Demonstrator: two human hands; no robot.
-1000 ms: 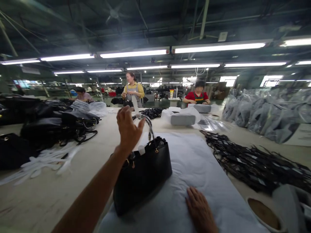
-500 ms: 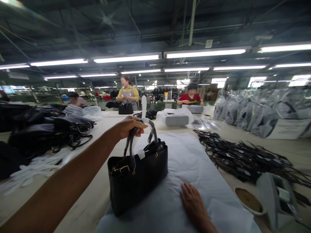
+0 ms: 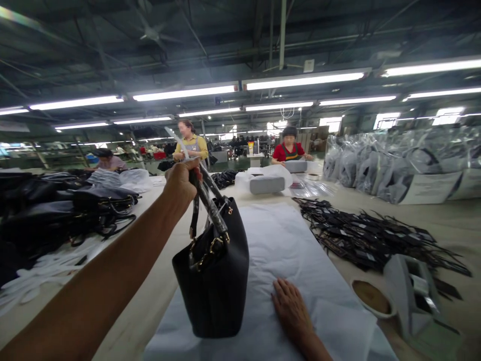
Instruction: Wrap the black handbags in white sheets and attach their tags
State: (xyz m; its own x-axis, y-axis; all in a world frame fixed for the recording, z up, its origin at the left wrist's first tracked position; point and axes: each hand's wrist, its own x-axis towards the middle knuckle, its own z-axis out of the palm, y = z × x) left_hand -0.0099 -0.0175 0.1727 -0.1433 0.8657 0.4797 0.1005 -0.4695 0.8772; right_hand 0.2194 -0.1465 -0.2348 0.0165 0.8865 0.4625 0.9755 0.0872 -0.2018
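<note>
My left hand [image 3: 183, 184] is closed round the wrapped handles of a black handbag [image 3: 216, 281]. The bag hangs upright from those handles, its narrow end turned toward me, and gold-coloured buckles and rings show near its top. A white strip sticks up from the handles beside my fingers. Under the bag lies a stack of white tissue paper [image 3: 274, 240]; whether the bag's base touches it I cannot tell. My right hand [image 3: 292, 308] rests flat on the paper, fingers stretched out, to the right of the bag.
Black handbags [image 3: 101, 200] are heaped at left, near white strips [image 3: 41, 281]. Black straps with tags [image 3: 364, 235] lie at right, beside a grey tape dispenser [image 3: 411, 296] and a bowl [image 3: 372, 298]. Plastic-wrapped bags [image 3: 391, 165] stand behind. Two co-workers [image 3: 191, 145] [image 3: 290, 148] are across the table.
The handbag has turned from showing its long side to showing its narrow end. My left hand has risen slightly and moved left with the handles. My right hand stays flat on the paper.
</note>
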